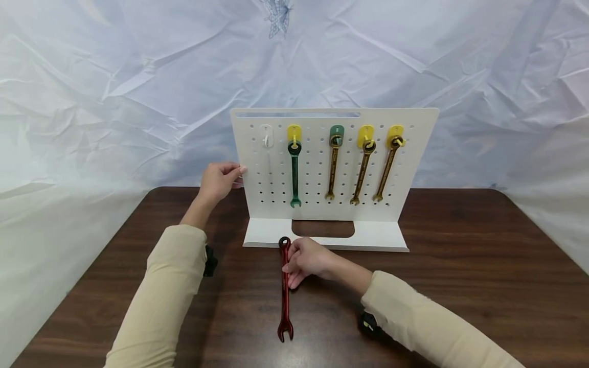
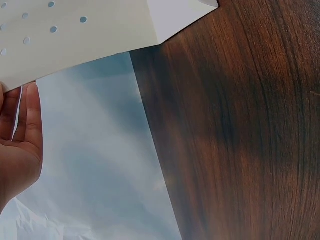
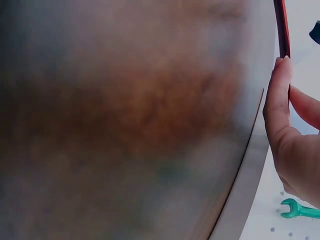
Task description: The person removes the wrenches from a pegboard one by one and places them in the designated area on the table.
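Observation:
A white pegboard stand stands upright on the table. My left hand pinches its left edge, thumb in front and fingers behind, as the left wrist view also shows. In front of the stand, my right hand pinches a red combination wrench by its shaft. The wrench's ring end points toward the board's base and its open jaw toward me. A green wrench hangs by its ring from a yellow hook. To its right hang three gold wrenches, one of them this middle one.
A white hook at the board's upper left carries nothing. The base has a cut-out slot, and its front lip faces me. Below lies a dark wood table. A pale wrinkled sheet hangs behind.

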`<state>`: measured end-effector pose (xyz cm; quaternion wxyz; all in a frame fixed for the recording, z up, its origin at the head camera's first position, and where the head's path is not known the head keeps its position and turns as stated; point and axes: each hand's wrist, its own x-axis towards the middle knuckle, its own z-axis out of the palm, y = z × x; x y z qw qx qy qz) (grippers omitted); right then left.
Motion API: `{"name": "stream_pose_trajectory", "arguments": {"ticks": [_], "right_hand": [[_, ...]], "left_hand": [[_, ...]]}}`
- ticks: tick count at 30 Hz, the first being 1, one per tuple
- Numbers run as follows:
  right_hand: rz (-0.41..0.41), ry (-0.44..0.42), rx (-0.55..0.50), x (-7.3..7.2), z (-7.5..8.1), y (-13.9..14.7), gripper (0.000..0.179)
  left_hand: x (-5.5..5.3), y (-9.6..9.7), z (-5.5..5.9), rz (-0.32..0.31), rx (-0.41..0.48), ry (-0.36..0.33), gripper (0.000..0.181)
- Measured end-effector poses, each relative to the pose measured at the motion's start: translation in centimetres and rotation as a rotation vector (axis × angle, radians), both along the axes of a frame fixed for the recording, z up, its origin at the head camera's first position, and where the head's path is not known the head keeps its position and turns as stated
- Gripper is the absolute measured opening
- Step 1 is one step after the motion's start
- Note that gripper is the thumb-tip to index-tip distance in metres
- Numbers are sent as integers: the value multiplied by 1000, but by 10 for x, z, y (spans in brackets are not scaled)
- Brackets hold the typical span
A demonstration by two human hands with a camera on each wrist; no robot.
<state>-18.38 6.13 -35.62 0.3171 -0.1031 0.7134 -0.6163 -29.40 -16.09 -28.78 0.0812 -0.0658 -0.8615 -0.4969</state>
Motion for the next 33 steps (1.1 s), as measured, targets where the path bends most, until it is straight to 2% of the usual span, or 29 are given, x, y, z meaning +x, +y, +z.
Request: {"name": "stream_pose_trajectory", "arguments": {"ticks": [8,20,33], "right_hand": [[13,-33,33,6,-3,-5,13],[-14,-72,61,7,-3,-9,10],[-7,-49,55,5,4,-6,5]], "left_hand": [[0,0,1,5,-18,-5,32],[1,1,3,8,-12,-25,33],[1,0,2,7,-8,-21,31]]}}
